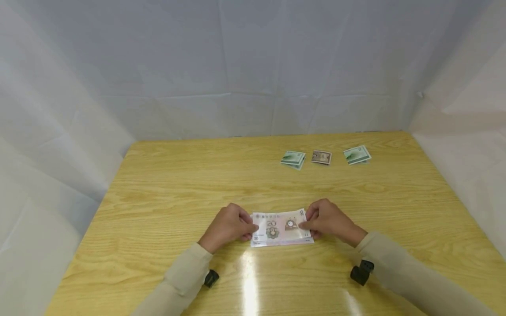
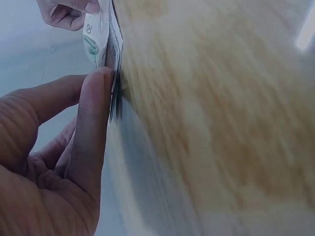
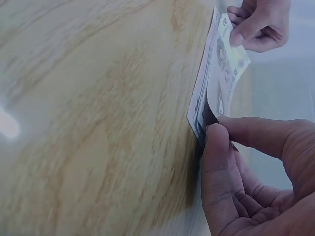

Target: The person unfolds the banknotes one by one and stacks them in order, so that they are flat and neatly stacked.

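Left hand [image 1: 229,223] and right hand [image 1: 331,221]: thumbs turned inward, each pinching one end of layered banknotes [image 1: 281,228] between them; printed "20" legible.

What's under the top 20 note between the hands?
Beneath the top note, more notes show: a strip along its near edge, and several layered edges from the right wrist. Most of their faces are covered, so I can't tell how many.
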Action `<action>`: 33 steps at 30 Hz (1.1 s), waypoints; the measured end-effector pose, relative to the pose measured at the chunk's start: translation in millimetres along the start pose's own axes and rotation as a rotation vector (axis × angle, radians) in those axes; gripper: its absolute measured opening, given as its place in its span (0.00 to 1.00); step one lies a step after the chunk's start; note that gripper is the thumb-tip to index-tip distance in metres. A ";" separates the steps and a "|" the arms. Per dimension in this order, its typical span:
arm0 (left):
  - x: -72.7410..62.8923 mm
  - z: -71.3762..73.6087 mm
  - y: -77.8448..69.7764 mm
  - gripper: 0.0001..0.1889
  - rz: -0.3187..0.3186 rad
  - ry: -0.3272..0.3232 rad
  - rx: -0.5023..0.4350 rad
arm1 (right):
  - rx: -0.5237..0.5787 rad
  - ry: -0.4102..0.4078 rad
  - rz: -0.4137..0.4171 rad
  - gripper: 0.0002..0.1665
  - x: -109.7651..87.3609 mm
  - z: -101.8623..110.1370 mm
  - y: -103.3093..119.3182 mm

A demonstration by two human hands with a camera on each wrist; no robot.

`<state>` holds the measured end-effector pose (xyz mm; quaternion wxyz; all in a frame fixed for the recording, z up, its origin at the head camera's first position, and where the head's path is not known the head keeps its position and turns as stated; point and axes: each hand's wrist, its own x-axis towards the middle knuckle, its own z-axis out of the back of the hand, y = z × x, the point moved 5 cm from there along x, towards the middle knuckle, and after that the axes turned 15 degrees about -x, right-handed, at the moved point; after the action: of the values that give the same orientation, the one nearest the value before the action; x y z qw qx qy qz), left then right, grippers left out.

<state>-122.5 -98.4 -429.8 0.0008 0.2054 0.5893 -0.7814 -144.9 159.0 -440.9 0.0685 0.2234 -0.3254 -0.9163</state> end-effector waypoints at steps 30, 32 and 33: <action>2.2 11.2 -2.1 0.07 -0.045 -0.043 0.052 | 0.031 -0.097 0.076 0.12 10.7 29.8 -2.8; 2.0 12.5 -3.7 0.06 -0.052 -0.046 0.030 | 0.049 -0.117 0.057 0.12 18.2 36.7 -3.7; 2.0 13.0 -4.6 0.06 -0.055 -0.047 0.018 | 0.064 -0.127 0.045 0.13 22.5 39.7 -4.7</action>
<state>-129.6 -108.5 -423.3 -0.0088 0.1705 0.5876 -0.7909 -182.8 179.0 -424.7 0.0610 0.1595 -0.3630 -0.9160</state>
